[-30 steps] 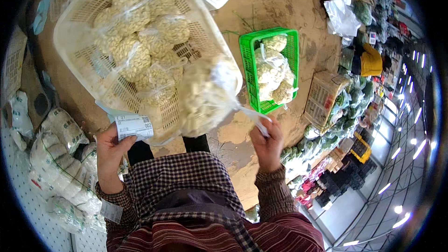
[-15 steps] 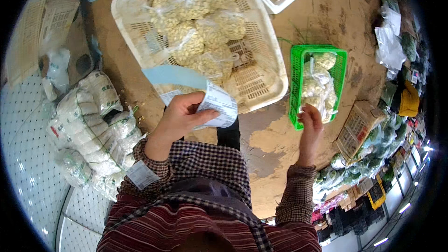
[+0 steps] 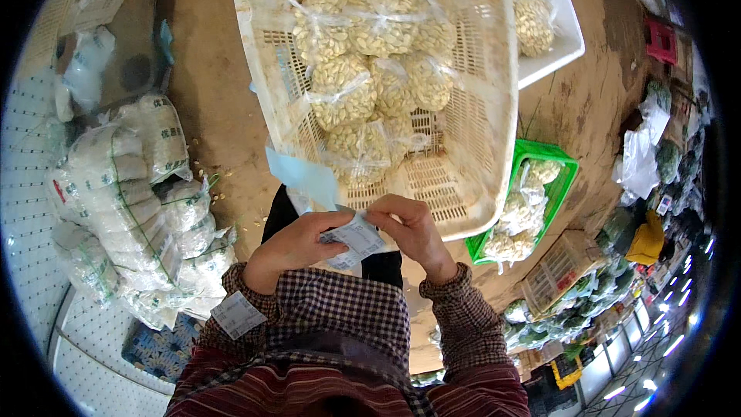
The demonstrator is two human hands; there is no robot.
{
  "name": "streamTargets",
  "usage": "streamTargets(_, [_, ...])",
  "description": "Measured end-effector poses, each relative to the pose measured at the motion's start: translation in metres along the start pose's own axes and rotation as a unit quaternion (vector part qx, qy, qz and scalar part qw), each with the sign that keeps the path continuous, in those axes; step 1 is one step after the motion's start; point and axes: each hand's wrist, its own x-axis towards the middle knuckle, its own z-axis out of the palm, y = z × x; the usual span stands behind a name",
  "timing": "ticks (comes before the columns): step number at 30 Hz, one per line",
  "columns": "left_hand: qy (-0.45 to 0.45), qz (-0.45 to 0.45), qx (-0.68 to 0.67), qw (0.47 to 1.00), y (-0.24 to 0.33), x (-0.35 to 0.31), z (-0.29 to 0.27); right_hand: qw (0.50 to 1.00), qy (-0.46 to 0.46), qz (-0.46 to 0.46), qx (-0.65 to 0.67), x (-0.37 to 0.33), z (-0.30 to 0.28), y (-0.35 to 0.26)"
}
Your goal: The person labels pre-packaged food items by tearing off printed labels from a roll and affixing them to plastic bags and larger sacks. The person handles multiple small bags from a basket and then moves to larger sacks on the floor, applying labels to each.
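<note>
My left hand [image 3: 297,245] pinches a strip of white printed labels [image 3: 361,241] with a light blue backing [image 3: 307,177] that curls up toward the large basket. My right hand [image 3: 413,232] is closed at the strip's upper right edge, fingertips and thumb pressed together on it. Just beyond both hands stands a large cream plastic basket [image 3: 245,11]. Several knotted clear bags of pale cloves [image 3: 343,93], resembling peeled garlic, lie inside it. One loose label [image 3: 238,314] is stuck on my left sleeve.
To the right of the large basket stands a green basket [image 3: 570,166] with more filled bags [image 3: 519,216]. A white tray [image 3: 567,46] holding a bag is at the far right. Stacked white packages [image 3: 127,201] sit at left. An old crate [image 3: 563,266] and wrapped vegetables lie at right.
My right hand has moved left from above the green basket to the label strip and now grips its edge. The view has shifted, so the baskets appear lower and the large one farther right.
</note>
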Motion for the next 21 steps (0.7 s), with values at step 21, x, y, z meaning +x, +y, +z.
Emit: streamTargets(21, [0.061, 0.016, -0.403, 0.913, -0.110, 0.064, -0.073, 0.762, 0.242, -0.126, -0.588, 0.333, -0.053, 0.164])
